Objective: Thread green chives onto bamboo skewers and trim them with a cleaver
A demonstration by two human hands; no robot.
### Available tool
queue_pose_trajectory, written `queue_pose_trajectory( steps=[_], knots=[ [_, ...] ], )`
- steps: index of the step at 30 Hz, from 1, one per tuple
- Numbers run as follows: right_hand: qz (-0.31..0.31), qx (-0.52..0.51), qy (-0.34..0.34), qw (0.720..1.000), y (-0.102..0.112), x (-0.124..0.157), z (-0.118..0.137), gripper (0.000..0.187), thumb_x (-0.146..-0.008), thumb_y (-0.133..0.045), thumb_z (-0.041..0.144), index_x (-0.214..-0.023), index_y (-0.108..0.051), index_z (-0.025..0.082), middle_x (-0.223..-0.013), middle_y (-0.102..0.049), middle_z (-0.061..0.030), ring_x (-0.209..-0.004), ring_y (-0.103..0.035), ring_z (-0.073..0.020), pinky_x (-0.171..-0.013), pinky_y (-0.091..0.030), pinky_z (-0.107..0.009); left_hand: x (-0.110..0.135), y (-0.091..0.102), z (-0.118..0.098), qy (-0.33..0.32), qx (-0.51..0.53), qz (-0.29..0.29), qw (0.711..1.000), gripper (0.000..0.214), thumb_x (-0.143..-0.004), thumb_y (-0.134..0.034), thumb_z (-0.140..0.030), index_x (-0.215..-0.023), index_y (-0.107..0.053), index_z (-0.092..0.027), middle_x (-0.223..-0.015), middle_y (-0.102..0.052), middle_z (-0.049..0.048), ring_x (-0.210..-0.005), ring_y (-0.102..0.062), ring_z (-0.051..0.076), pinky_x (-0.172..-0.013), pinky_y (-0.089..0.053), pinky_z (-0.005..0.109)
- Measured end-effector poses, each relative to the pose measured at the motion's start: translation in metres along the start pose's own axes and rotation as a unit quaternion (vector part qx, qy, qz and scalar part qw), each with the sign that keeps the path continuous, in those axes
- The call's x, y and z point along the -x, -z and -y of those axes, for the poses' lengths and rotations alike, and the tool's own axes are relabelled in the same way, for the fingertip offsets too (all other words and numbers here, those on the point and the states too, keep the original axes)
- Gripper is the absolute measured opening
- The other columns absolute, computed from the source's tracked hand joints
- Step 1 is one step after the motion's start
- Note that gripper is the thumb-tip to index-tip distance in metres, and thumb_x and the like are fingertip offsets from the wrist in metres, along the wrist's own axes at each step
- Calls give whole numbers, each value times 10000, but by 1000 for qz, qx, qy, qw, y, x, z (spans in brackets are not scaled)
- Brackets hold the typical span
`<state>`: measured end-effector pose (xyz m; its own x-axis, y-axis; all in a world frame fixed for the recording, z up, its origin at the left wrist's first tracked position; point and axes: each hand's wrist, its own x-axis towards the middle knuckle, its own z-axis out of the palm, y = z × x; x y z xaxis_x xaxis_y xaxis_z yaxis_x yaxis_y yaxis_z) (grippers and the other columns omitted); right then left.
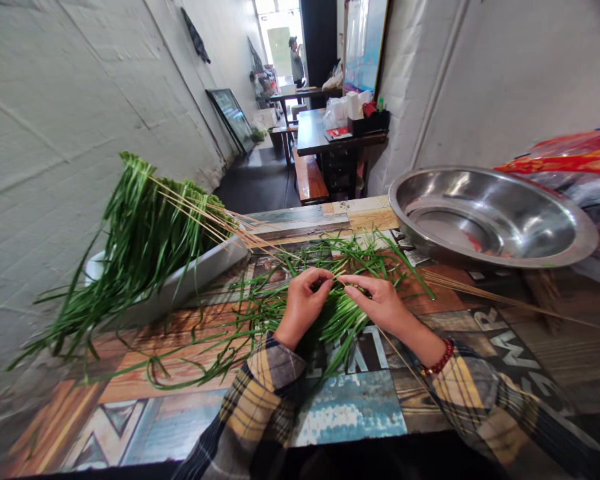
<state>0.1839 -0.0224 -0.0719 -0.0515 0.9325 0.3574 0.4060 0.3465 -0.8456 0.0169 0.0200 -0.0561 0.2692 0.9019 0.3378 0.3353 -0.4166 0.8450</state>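
Past the table's (350, 413) near edge, over a heap of green stalks (333, 327), one stalk is pinched by the left hand (306, 300), and a thin stick (400, 356) by the right hand (377, 303). The stick's front end is covered by fingers, so it cannot quite be told if the stalk is poked through. A finger could be pricked, or the stalk split, if the stick were pushed crooked. Its long way is slanted, front end aimed toward the far left corner, back end toward the near right one.
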Motion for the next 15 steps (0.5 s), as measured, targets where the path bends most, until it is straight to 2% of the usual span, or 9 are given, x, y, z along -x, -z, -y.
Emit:
queue_pose_trajectory(
  steps=[15],
  knots=[
    [6,7,7,1000,0,0,1,287,-853,-534,228,-1083,-704,225,-1070,-722,-41,-998,-676,-202,-916,-525,-352,0,1,-1,-22,-11,5,1000,90,-801,-586,-182,-756,-662,-163,-710,-624,11,-675,-557,124,-633,-420,229]
  ],
)
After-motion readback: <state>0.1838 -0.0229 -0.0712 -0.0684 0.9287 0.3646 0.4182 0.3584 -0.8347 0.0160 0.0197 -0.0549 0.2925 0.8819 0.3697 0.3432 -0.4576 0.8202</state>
